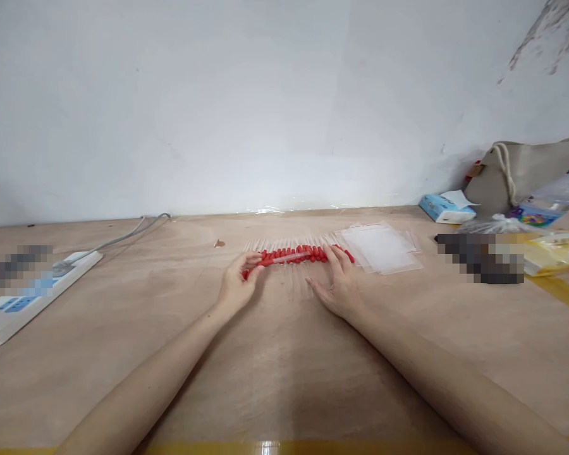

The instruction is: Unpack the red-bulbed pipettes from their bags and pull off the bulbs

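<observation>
A row of small red bundles [291, 254] lies across the middle of the table, with thin clear strands fanning out behind and in front. They look like cords or wrapped pieces; their exact kind is too small to tell. A pale, translucent strip runs along the row. At the left end, my left hand [239, 278] has its fingers and thumb closed around the red bundles. My right hand [339, 284] rests its fingers on the right end of the row, its thumb stretched apart on the near side. Just right of it lies a stack of clear plastic bags [384, 248].
A white power strip [42, 303] with a grey cable [118, 241] sits on the left. At the right back are a blue tissue box [443, 208], a grey bag [531, 174] and plastic packages [562, 249]. A white wall [218, 107] bounds the table's far edge.
</observation>
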Demonstrator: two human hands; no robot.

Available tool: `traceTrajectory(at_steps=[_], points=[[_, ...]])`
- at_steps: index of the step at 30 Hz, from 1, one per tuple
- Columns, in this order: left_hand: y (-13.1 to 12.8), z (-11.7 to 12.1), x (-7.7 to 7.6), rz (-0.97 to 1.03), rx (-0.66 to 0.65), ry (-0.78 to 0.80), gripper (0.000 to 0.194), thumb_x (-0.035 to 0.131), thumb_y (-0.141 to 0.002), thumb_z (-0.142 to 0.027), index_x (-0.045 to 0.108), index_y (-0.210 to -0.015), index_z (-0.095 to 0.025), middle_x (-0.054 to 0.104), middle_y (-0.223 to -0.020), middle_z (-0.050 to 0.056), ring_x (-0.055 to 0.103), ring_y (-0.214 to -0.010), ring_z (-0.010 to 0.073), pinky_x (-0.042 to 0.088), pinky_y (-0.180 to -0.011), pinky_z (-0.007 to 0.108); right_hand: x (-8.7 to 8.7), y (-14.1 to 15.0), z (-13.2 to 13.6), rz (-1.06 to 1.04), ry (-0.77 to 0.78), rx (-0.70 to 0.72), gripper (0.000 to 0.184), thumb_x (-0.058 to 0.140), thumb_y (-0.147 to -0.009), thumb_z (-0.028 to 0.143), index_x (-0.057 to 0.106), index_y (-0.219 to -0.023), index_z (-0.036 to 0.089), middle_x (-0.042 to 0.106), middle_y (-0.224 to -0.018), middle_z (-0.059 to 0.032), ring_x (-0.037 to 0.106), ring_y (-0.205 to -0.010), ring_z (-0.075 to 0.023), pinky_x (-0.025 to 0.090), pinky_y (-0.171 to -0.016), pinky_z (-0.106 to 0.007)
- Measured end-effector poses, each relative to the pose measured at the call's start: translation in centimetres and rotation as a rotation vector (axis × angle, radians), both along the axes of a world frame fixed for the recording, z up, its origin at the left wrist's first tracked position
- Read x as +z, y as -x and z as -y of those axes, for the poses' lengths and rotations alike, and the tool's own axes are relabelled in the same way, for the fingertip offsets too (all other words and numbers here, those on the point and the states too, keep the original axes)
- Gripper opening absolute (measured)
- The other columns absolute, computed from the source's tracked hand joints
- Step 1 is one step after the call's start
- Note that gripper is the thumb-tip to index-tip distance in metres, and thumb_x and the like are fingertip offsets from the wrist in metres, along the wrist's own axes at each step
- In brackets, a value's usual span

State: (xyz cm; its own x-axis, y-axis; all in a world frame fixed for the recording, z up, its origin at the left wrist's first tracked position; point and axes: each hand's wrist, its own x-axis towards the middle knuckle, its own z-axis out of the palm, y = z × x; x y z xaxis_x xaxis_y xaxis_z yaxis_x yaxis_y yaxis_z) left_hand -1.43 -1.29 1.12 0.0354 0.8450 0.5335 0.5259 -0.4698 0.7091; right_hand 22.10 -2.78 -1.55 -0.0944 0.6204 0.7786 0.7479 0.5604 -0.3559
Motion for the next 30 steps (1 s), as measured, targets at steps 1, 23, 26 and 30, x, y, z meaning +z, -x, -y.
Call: traceTrajectory(at_steps=[1,23,26,30], points=[[-0.6,0.4,-0.4,-0.018,-0.062,-0.009,0.02,0.054,-0.077,-0.024,0.055,-0.096,-0.018,0.063,-0.094,0.005,0.061,-0.086,0.0157,0.049,-0.079,0.03,0.2,-0.1,0.1,0.041,-0.024,0.001,0.067,0.055,-0.077,0.041,0.029,-0.133,0.017,0.038,-0.13,-0.0154,0.036,-0.12,-0.0268,0.034,-0.097,-0.044],[-3.5,2.7,-1.6,-0.526,-0.222,-0.24,0.016,0.049,-0.084,-0.029,0.06,-0.079,-0.02,0.064,-0.082,0.001,0.056,-0.088,0.0158,0.034,-0.088,0.036,0.3,0.2,0.7,0.422,-0.088,0.273,0.018,0.048,-0.085,0.028,0.064,-0.081,0.021,0.057,-0.067,-0.0009,0.045,-0.073,-0.0143,0.028,-0.086,-0.037],[-3.4,2.9,-1.6,-0.556,-0.238,-0.208,0.018,0.046,-0.086,-0.03,0.059,-0.078,-0.021,0.064,-0.081,0.001,0.056,-0.089,0.0157,0.031,-0.09,0.036,0.5,0.1,0.9,0.428,-0.078,0.283,0.019,0.047,-0.085,0.028,0.063,-0.08,0.021,0.055,-0.066,-0.001,0.045,-0.073,-0.0146,0.029,-0.085,-0.037],[-3.3,2.9,-1.5,-0.567,-0.266,-0.175,0.021,0.043,-0.087,-0.028,0.06,-0.078,-0.021,0.064,-0.081,0.001,0.056,-0.086,0.0152,0.03,-0.091,0.036,0.6,0.1,1.0,0.424,-0.085,0.289,0.02,0.045,-0.085,0.029,0.062,-0.079,0.02,0.054,-0.065,-0.0004,0.046,-0.072,-0.0139,0.028,-0.087,-0.038]])
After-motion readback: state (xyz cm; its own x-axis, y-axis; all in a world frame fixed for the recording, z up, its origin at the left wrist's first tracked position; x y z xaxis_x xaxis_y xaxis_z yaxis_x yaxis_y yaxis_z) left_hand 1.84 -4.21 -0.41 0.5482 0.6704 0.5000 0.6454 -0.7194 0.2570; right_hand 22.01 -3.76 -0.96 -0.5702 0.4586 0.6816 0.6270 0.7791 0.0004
